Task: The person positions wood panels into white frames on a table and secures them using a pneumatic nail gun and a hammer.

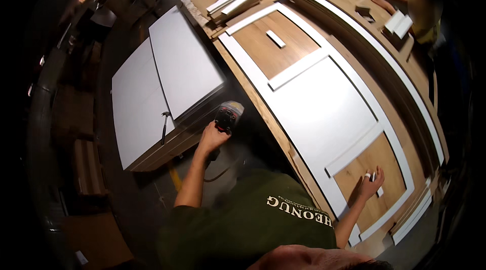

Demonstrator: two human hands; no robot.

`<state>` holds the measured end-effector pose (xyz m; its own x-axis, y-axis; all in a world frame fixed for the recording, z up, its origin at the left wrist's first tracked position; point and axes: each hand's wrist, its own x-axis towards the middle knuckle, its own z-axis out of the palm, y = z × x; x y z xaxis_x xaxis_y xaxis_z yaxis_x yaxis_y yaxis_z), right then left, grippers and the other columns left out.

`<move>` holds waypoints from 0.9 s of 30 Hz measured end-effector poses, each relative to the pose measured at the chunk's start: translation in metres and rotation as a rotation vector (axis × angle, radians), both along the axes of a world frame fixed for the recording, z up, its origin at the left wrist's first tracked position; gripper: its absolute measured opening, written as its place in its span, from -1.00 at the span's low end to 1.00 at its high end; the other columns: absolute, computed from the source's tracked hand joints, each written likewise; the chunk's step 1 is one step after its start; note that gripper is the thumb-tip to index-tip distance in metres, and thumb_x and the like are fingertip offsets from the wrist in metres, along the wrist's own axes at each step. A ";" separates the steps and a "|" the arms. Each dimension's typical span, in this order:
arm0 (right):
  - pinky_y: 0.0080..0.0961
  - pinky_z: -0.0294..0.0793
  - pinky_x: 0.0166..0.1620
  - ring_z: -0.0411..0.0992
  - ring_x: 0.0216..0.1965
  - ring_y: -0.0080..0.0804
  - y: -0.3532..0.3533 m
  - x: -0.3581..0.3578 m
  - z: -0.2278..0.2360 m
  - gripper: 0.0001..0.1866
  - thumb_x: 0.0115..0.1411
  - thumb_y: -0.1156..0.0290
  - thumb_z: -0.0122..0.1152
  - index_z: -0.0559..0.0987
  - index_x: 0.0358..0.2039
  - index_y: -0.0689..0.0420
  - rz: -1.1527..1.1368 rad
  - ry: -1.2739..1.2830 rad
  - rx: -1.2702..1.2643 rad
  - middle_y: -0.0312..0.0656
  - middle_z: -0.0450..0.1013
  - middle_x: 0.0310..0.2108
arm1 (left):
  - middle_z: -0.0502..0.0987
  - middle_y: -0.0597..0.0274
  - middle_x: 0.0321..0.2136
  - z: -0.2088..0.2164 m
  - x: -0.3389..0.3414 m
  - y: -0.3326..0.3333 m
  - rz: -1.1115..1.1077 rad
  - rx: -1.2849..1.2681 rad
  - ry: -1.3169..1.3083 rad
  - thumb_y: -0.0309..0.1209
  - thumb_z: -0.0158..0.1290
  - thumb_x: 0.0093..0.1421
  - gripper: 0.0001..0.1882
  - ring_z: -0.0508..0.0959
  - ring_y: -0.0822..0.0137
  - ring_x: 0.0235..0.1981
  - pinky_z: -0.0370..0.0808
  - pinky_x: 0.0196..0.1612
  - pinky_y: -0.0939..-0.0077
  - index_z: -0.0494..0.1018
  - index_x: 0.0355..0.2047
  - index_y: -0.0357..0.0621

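My left hand (214, 137) is wrapped round the grip of a black nail gun (227, 118) with a pale, see-through cap. It is held over the gap between a stack of white panels and the workbench. My right hand (372, 185) rests with curled fingers on a short white strip (380, 192), partly covered by the hand. This strip lies on the nearer wood-coloured section (349, 176) of a white-framed panel (298, 75). A similar white strip (276, 38) lies in the far wood-coloured section. Between them is a white middle section (324, 105).
On the left, a hammer (164, 128) lies on the stacked white panels (185, 62). Long white-edged boards (369, 54) run along the panel's right side. Short white-edged pieces (235, 1) are piled at the far end. Another person's hand (383, 4) is across the bench.
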<state>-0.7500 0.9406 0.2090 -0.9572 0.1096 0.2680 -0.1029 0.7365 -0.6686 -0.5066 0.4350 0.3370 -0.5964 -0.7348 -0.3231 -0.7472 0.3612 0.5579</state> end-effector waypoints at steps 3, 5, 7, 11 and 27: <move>-0.30 0.32 0.09 0.28 0.10 -0.15 -0.056 -0.001 0.012 -0.60 0.05 0.50 0.19 0.49 -0.04 0.18 -0.059 0.011 -0.012 -0.07 0.35 0.02 | 0.55 -0.16 -0.25 -0.016 0.009 -0.070 0.103 -0.120 -0.071 -0.30 0.10 -0.10 -0.51 0.51 -0.12 -0.11 0.44 -0.07 0.17 0.42 -0.11 -0.20; -0.33 0.30 0.11 0.29 0.09 -0.16 -0.097 -0.011 -0.001 -0.60 0.05 0.48 0.20 0.49 -0.03 0.16 -0.001 0.075 0.027 -0.09 0.36 0.01 | 0.52 -0.19 -0.18 -0.036 0.015 -0.127 0.137 -0.157 -0.116 -0.32 0.07 -0.09 -0.44 0.48 -0.15 -0.07 0.41 0.00 0.12 0.35 0.00 -0.14; -0.34 0.30 0.12 0.33 0.05 -0.17 -0.146 -0.021 0.013 -0.61 0.04 0.47 0.24 0.51 -0.07 0.15 0.075 0.119 0.097 -0.10 0.40 -0.03 | 0.52 -0.20 -0.18 -0.071 0.024 -0.187 0.220 -0.177 -0.115 -0.33 0.06 -0.07 -0.45 0.49 -0.17 -0.09 0.43 -0.02 0.09 0.35 0.00 -0.15; -0.35 0.32 0.11 0.37 0.01 -0.18 -0.234 -0.032 0.043 -0.62 0.01 0.47 0.28 0.52 -0.10 0.14 0.252 0.079 0.041 -0.11 0.43 -0.07 | 0.52 -0.19 -0.18 -0.143 0.033 -0.305 0.348 -0.217 -0.154 -0.33 0.04 -0.02 -0.52 0.50 -0.21 -0.12 0.44 -0.04 0.02 0.33 -0.05 -0.14; -0.37 0.41 0.00 0.44 -0.07 -0.17 -0.276 0.039 0.077 -0.67 0.03 0.33 0.28 0.57 -0.15 0.10 0.024 -0.230 0.125 -0.12 0.49 -0.16 | 0.50 -0.18 -0.23 -0.294 0.016 -0.425 0.436 -0.388 -0.414 -0.05 0.13 0.01 -0.47 0.52 -0.17 -0.15 0.48 -0.18 -0.10 0.41 -0.08 -0.09</move>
<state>-0.7113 0.6642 0.2861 -0.9964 0.0660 0.0531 0.0230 0.8143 -0.5800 -0.4902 0.0102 0.0435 -0.1070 -0.9863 -0.1260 -0.9914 0.0961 0.0891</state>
